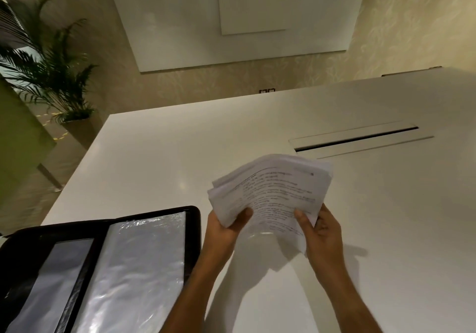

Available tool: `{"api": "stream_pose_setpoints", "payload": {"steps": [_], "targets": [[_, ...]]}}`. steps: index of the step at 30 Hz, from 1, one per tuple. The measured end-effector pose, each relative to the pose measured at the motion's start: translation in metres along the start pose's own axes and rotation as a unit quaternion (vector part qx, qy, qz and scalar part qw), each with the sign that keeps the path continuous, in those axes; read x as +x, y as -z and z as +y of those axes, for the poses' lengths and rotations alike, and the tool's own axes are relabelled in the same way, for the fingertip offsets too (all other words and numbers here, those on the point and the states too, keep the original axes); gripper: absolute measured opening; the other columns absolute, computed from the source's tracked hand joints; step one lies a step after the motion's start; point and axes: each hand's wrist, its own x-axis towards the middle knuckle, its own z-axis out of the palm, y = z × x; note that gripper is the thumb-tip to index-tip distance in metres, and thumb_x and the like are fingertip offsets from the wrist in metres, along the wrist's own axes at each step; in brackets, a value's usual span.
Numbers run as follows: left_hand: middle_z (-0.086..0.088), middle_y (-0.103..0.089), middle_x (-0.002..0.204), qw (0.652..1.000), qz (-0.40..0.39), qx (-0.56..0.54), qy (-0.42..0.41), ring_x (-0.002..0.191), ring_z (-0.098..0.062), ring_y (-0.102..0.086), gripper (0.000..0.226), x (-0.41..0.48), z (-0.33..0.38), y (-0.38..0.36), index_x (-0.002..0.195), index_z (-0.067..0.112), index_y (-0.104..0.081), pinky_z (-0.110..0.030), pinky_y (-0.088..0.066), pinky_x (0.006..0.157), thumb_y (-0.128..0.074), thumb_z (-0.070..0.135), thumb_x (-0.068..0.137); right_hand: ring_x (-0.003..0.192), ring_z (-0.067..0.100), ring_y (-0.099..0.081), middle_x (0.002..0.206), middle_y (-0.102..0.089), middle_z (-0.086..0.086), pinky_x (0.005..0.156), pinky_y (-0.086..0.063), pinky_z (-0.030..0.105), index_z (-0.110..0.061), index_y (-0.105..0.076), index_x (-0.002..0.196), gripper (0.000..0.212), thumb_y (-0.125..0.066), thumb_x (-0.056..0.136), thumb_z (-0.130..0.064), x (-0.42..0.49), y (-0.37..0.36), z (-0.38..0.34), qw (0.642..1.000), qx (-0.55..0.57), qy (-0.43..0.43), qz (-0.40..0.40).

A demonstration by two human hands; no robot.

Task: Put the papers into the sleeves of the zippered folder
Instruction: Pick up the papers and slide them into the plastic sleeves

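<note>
A thick stack of printed white papers (278,188) is held up above the white table, bent slightly. My left hand (226,227) grips its lower left corner, thumb on top. My right hand (322,232) grips its lower right edge, thumb on the top sheet. The black zippered folder (195,219) lies open flat at the lower left of the table, to the left of my left arm. Its clear plastic sleeves (139,268) face up and look shiny; whether any paper is inside them is hard to tell.
The white table (159,157) runs far ahead and to the right, with a long cable slot (355,139) set in its top behind the papers. A potted palm (54,74) stands on the floor beyond the table's left edge.
</note>
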Motion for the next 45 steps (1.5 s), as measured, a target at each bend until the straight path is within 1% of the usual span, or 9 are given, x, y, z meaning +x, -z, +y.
{"api": "stream_pose_setpoints", "payload": {"steps": [4, 10, 19, 24, 27, 30, 33, 38, 45], "targets": [[-0.005, -0.081, 0.116, 0.999, 0.025, 0.035, 0.007, 0.111, -0.029, -0.08, 0.018, -0.014, -0.011, -0.014, 0.119, 0.035, -0.077, -0.049, -0.07, 0.083, -0.074, 0.037, 0.101, 0.115, 0.014, -0.079, 0.124, -0.082, -0.006, 0.088, -0.066, 0.024, -0.035, -0.075, 0.132, 0.032, -0.068, 0.108, -0.015, -0.01, -0.003, 0.013, 1.0, -0.007, 0.002, 0.021], [0.001, -0.082, 0.115, 0.997, 0.072, 0.032, -0.005, 0.108, -0.024, -0.081, 0.015, -0.02, -0.013, -0.022, 0.117, 0.044, -0.076, -0.039, -0.07, 0.076, -0.071, 0.045, 0.103, 0.11, 0.011, -0.08, 0.12, -0.083, -0.008, 0.081, -0.065, 0.021, -0.05, -0.076, 0.119, 0.04, -0.069, 0.108, -0.013, -0.01, -0.01, 0.013, 0.999, 0.012, 0.003, 0.044], [0.001, -0.082, 0.121, 0.999, 0.027, 0.044, 0.004, 0.112, -0.022, -0.08, 0.028, -0.014, -0.011, -0.001, 0.122, 0.038, -0.078, -0.035, -0.069, 0.084, -0.076, 0.054, 0.099, 0.097, 0.019, -0.085, 0.111, -0.087, -0.003, 0.077, -0.07, 0.033, -0.035, -0.084, 0.117, 0.017, -0.076, 0.102, -0.038, -0.001, -0.004, 0.03, 0.998, 0.02, -0.019, 0.064], [-0.003, -0.084, 0.114, 0.994, 0.067, 0.077, -0.028, 0.103, -0.02, -0.079, 0.04, 0.016, 0.011, 0.084, 0.114, 0.024, -0.079, -0.04, -0.062, 0.087, -0.051, 0.052, 0.108, 0.097, 0.013, -0.084, 0.11, -0.087, -0.006, 0.076, -0.067, 0.026, -0.037, -0.086, 0.112, 0.026, -0.081, 0.094, -0.055, 0.004, -0.029, 0.013, 0.998, 0.053, -0.022, 0.029], [0.005, -0.084, 0.112, 0.944, 0.156, 0.289, -0.019, 0.111, -0.017, -0.076, 0.031, 0.028, 0.016, 0.16, 0.115, 0.028, -0.081, -0.041, -0.063, 0.095, -0.064, 0.052, 0.104, 0.089, 0.006, -0.082, 0.098, -0.087, -0.008, 0.073, -0.064, 0.019, -0.033, -0.087, 0.104, 0.012, -0.079, 0.096, -0.033, 0.002, -0.049, 0.014, 0.998, 0.049, -0.028, 0.003], [0.003, -0.078, 0.126, 0.815, 0.162, 0.556, -0.001, 0.125, -0.025, -0.063, 0.025, 0.03, 0.009, 0.224, 0.126, 0.023, -0.079, -0.044, -0.055, 0.105, -0.073, 0.031, 0.103, 0.084, 0.011, -0.083, 0.095, -0.087, -0.004, 0.069, -0.064, 0.019, -0.03, -0.088, 0.101, 0.012, -0.08, 0.092, -0.03, -0.006, -0.069, 0.019, 0.998, 0.043, -0.05, 0.001], [-0.001, -0.073, 0.138, 0.731, 0.104, 0.674, 0.023, 0.128, -0.029, -0.058, 0.029, 0.031, 0.004, 0.257, 0.131, 0.021, -0.076, -0.047, -0.053, 0.104, -0.066, 0.027, 0.105, 0.093, 0.023, -0.084, 0.105, -0.088, 0.002, 0.073, -0.069, 0.029, -0.018, -0.084, 0.113, 0.026, -0.08, 0.092, -0.033, -0.016, -0.088, 0.028, 0.996, 0.048, -0.069, 0.01], [0.005, -0.067, 0.144, 0.712, 0.031, 0.701, 0.009, 0.131, -0.024, -0.055, 0.027, 0.037, -0.006, 0.288, 0.13, 0.026, -0.077, -0.042, -0.048, 0.104, -0.064, 0.035, 0.108, 0.095, 0.028, -0.084, 0.109, -0.087, 0.007, 0.076, -0.071, 0.036, -0.02, -0.084, 0.111, 0.028, -0.081, 0.09, -0.037, -0.031, -0.119, 0.039, 0.993, 0.065, -0.092, 0.044], [0.009, -0.078, 0.105, 0.736, 0.024, 0.672, -0.08, 0.1, -0.02, -0.066, 0.004, 0.041, -0.014, 0.304, 0.088, 0.024, -0.081, -0.034, -0.05, 0.076, -0.08, 0.024, 0.092, 0.091, 0.029, -0.085, 0.109, -0.087, 0.009, 0.069, -0.069, 0.034, -0.022, -0.083, 0.113, 0.025, -0.081, 0.093, -0.036, -0.04, -0.16, 0.045, 0.99, 0.072, -0.098, 0.075]]}}
